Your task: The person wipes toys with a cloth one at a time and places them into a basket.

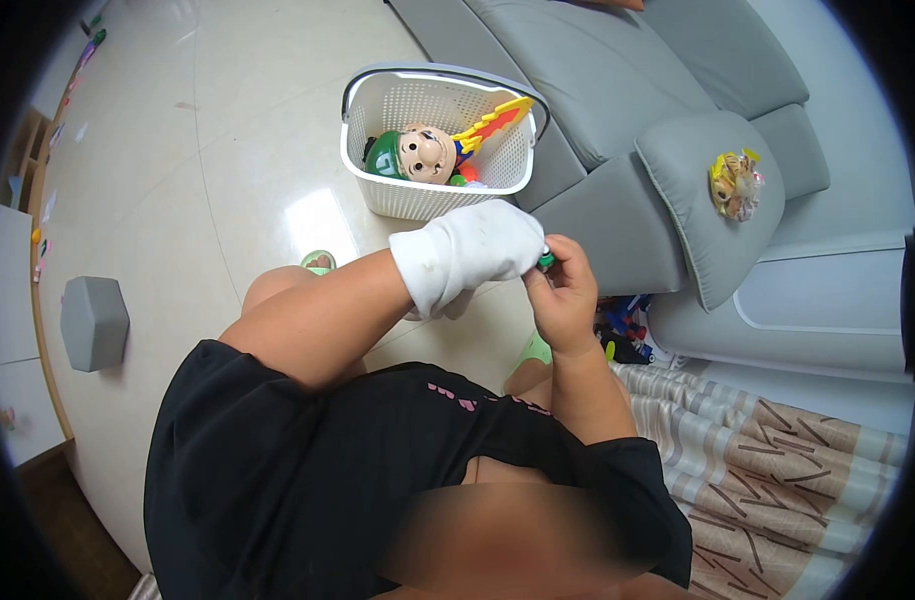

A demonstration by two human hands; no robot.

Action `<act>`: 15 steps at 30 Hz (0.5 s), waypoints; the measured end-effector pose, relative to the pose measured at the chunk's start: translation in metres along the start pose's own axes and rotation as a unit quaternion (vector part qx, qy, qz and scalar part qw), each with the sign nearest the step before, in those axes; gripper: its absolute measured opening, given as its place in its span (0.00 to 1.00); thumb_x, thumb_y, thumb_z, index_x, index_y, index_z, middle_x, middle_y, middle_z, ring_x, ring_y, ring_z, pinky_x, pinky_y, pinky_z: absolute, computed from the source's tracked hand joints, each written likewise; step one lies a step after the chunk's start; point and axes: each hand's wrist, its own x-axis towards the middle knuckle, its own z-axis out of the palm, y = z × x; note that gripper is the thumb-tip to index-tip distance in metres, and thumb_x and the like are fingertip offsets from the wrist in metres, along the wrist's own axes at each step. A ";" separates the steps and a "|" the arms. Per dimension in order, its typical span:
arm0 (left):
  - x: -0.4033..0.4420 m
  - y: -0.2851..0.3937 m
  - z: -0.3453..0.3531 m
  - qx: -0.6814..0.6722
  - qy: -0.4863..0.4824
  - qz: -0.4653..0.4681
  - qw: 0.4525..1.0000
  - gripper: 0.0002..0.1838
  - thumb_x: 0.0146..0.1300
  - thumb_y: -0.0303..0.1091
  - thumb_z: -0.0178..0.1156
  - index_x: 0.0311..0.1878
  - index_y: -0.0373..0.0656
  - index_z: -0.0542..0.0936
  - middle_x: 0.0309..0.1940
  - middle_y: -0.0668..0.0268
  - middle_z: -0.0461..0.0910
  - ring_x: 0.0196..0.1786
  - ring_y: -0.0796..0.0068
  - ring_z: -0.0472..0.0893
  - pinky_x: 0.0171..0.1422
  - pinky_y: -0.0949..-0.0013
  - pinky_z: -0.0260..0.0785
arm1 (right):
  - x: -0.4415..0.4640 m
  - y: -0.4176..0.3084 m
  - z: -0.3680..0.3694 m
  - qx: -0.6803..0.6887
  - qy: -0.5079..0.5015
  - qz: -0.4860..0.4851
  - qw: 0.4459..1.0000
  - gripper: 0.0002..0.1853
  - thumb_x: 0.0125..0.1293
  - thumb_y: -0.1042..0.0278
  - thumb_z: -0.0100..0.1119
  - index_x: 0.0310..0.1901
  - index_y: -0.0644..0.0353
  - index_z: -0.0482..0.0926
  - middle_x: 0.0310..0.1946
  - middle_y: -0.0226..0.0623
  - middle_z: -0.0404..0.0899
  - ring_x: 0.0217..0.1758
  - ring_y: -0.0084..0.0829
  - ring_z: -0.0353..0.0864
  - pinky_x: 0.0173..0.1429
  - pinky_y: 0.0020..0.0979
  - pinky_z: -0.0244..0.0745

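A white cloth covering, like a mitt or sock, hides my left hand (483, 245) from the wrist to the fingertips. Its far end meets a small green object (546, 259) with a whitish part, too small to name for sure. Thumb and fingers of my right hand (566, 300) are closed around that object. Just beyond my hands stands a white perforated basket (368, 200) with a dark handle. In it lie a toy figure's head with a green cap (418, 155), a yellow-and-red toy piece (498, 125) and some small colourful items.
A grey sofa (588, 80) stands at the right, with a grey cushion (668, 180) bearing a bagged toy (735, 187). A grey hexagonal stool (95, 323) is at the left. Toys lie beside a patterned curtain (778, 450). Green slippers (320, 260) are on my feet.
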 end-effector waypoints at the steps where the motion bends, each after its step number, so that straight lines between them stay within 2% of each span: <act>1: -0.001 -0.001 0.002 0.003 0.005 -0.028 1.000 0.05 0.40 0.27 0.63 0.24 0.38 0.80 0.26 0.50 0.80 0.30 0.53 0.82 0.34 0.59 0.75 | -0.001 -0.001 0.000 -0.001 0.000 0.000 1.000 0.17 0.56 0.83 0.64 0.48 0.63 0.76 0.46 0.37 0.75 0.46 0.26 0.76 0.51 0.26 0.73; 3: -0.006 -0.003 0.001 0.023 0.012 -0.015 1.000 0.05 0.41 0.27 0.63 0.24 0.37 0.80 0.25 0.50 0.79 0.31 0.53 0.82 0.35 0.60 0.75 | 0.000 -0.003 0.000 0.199 0.007 0.106 0.974 0.17 0.58 0.84 0.63 0.49 0.64 0.75 0.49 0.36 0.73 0.48 0.25 0.76 0.53 0.25 0.72; 5: -0.009 -0.003 -0.001 0.043 0.018 -0.004 0.999 0.05 0.42 0.27 0.63 0.24 0.37 0.80 0.25 0.50 0.79 0.31 0.54 0.82 0.36 0.60 0.75 | 0.001 -0.004 -0.001 0.202 0.006 0.106 0.974 0.17 0.59 0.84 0.62 0.50 0.64 0.75 0.50 0.35 0.72 0.49 0.24 0.75 0.53 0.25 0.72; 7: -0.010 0.001 -0.003 0.046 0.099 -0.005 0.994 0.04 0.44 0.26 0.61 0.25 0.37 0.80 0.26 0.50 0.79 0.31 0.52 0.82 0.37 0.61 0.75 | 0.002 -0.004 -0.001 0.207 0.007 0.107 0.973 0.17 0.59 0.84 0.62 0.50 0.64 0.75 0.51 0.34 0.72 0.49 0.24 0.75 0.54 0.25 0.72; 8: -0.009 0.004 -0.005 0.046 0.099 -0.005 0.994 0.04 0.44 0.26 0.61 0.25 0.37 0.80 0.26 0.50 0.79 0.31 0.52 0.82 0.37 0.61 0.75 | 0.003 -0.005 -0.001 0.181 0.008 0.095 0.979 0.17 0.58 0.84 0.62 0.50 0.64 0.75 0.50 0.35 0.72 0.48 0.24 0.76 0.53 0.25 0.72; 9: -0.006 0.008 -0.009 -0.087 0.087 -0.087 0.989 0.05 0.44 0.27 0.61 0.26 0.36 0.80 0.26 0.50 0.79 0.31 0.52 0.82 0.37 0.61 0.75 | 0.004 -0.005 0.000 0.155 0.009 0.083 0.984 0.17 0.57 0.84 0.63 0.49 0.64 0.76 0.49 0.36 0.73 0.48 0.25 0.76 0.52 0.25 0.73; 10: -0.004 0.010 -0.013 -0.217 0.072 -0.167 0.959 0.06 0.44 0.27 0.60 0.26 0.36 0.81 0.26 0.50 0.80 0.31 0.52 0.82 0.36 0.60 0.74 | 0.004 -0.004 0.000 0.155 0.009 0.083 0.984 0.17 0.57 0.84 0.63 0.49 0.64 0.76 0.49 0.36 0.73 0.48 0.25 0.76 0.52 0.25 0.73; 11: -0.004 0.010 -0.014 -0.218 0.072 -0.167 0.959 0.06 0.44 0.27 0.60 0.26 0.36 0.81 0.26 0.50 0.80 0.31 0.52 0.82 0.36 0.60 0.74 | 0.004 -0.002 0.000 0.074 -0.002 0.044 0.996 0.17 0.56 0.85 0.63 0.47 0.63 0.76 0.47 0.36 0.74 0.46 0.25 0.76 0.51 0.25 0.73; 12: -0.005 0.009 -0.016 -0.187 0.043 -0.123 0.974 0.06 0.44 0.27 0.60 0.27 0.36 0.80 0.26 0.50 0.80 0.31 0.52 0.82 0.36 0.60 0.74 | 0.004 -0.001 0.000 -0.007 -0.014 0.004 1.000 0.16 0.55 0.85 0.64 0.46 0.63 0.77 0.46 0.37 0.74 0.45 0.25 0.77 0.49 0.25 0.74; 13: -0.006 0.008 -0.016 -0.155 0.015 -0.077 0.985 0.06 0.44 0.27 0.60 0.27 0.35 0.80 0.26 0.49 0.80 0.30 0.51 0.82 0.35 0.59 0.74 | 0.004 -0.002 0.001 -0.007 -0.014 0.005 1.000 0.16 0.55 0.85 0.64 0.46 0.63 0.77 0.46 0.37 0.74 0.45 0.25 0.77 0.49 0.25 0.74; 14: -0.004 0.006 -0.010 -0.156 0.015 -0.079 0.985 0.06 0.44 0.27 0.60 0.27 0.35 0.80 0.26 0.49 0.80 0.30 0.51 0.82 0.35 0.59 0.74 | 0.004 -0.005 0.001 -0.056 -0.024 -0.022 0.998 0.16 0.53 0.85 0.64 0.45 0.63 0.77 0.45 0.37 0.75 0.44 0.26 0.77 0.49 0.25 0.74; 15: 0.001 0.003 0.001 -0.102 -0.003 -0.065 0.993 0.08 0.40 0.26 0.62 0.27 0.36 0.79 0.25 0.50 0.78 0.31 0.51 0.80 0.35 0.59 0.73 | 0.004 -0.006 0.002 -0.104 -0.033 -0.049 0.993 0.16 0.52 0.85 0.64 0.43 0.63 0.77 0.44 0.37 0.75 0.44 0.26 0.77 0.48 0.25 0.74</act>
